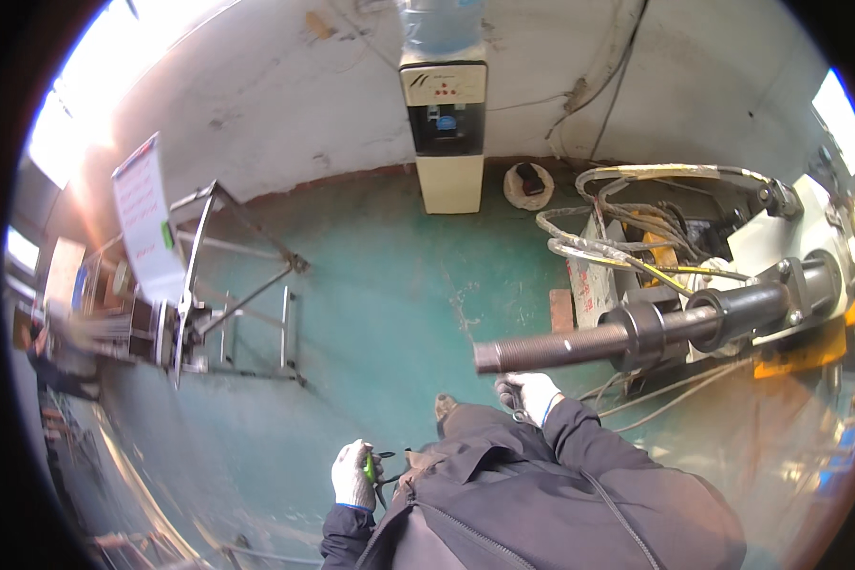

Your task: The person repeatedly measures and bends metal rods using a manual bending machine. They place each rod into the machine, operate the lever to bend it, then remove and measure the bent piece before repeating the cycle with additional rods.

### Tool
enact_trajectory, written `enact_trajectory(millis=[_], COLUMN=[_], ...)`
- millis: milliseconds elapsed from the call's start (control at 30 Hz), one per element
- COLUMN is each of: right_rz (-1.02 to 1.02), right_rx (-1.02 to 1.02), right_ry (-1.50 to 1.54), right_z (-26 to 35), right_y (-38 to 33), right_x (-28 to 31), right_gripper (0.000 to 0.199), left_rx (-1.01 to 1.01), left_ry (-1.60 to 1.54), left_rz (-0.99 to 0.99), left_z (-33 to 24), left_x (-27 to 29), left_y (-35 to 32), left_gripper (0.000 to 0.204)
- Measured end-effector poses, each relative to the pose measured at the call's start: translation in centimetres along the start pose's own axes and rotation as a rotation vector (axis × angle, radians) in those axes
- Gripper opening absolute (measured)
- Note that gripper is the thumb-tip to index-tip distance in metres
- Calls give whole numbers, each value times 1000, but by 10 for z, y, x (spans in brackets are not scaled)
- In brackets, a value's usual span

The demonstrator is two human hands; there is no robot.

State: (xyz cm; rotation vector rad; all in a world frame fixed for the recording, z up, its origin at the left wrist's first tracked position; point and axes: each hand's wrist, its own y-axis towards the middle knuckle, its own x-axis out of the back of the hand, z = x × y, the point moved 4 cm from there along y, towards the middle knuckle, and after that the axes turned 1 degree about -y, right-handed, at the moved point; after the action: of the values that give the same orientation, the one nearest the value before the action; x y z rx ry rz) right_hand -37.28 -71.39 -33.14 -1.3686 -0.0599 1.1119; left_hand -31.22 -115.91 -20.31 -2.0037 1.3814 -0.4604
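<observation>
left grip [354, 475]: white knit glove with blue cuff edge, clamped on green-and-black tool [369, 465]; smooth green body, thin dark ends jutting toward the jacket [503, 484], exact kind too small to tell. right grip [532, 395]: same white knit, fingers curled together on grey looped piece [516, 403], metallic-looking; just below the free end of threaded rod [551, 351]. cannot tell whether touching.

rod: dark metal, fine ridges, blunt round tip; behind the thread, thick black collar [638, 336], then black cylinder [739, 315] running into white machine housing [803, 252]. braided hoses [627, 249] looped above, pale and scuffed, some with yellow. reddish block [561, 311] beside the machine.

edges: rod tip jutting left past the machine, over green floor [380, 275]. broad stretch of floor between rod and angular metal stand [195, 294], reaching back to scuffed pale wall [256, 104]. white sheet [147, 228] tilted upright by the stand.

containers: translucent blue bottle [442, 28] atop black-and-cream water dispenser [451, 185], fill level unclear. shallow round pale container [514, 193] on the floor near the wall, dark object [530, 179] inside.
</observation>
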Motion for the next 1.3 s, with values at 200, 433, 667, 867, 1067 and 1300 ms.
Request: enact_trajectory(millis=[200,433,667,867,1067,1300], right_rz=[98,-310,-879,-954,-1242,-1276], right_rx=[124,492,456,440,504,634], right_ry=[90,331,324,278,-602,-664], right_z=[54,74,0,51,252,471], right_y=[18,30,50,89,136,74], right_x=[-94,-126,-151,-164,-149,-164], right_gripper=[18,17,15,16,39,36], left_rx=[77,10,104,141,92,29], left_ry=[53,526,793,924,1016,1074], left_rz=[102,646,806,988,1092,1098], left_z=[-91,-213,-338,-338,-339,-359], left_x=[-25,-193,-337,-487,-631,-806], left_y=[151,306,381,418,423,430], left_gripper=[22,25,26,26,29,31])
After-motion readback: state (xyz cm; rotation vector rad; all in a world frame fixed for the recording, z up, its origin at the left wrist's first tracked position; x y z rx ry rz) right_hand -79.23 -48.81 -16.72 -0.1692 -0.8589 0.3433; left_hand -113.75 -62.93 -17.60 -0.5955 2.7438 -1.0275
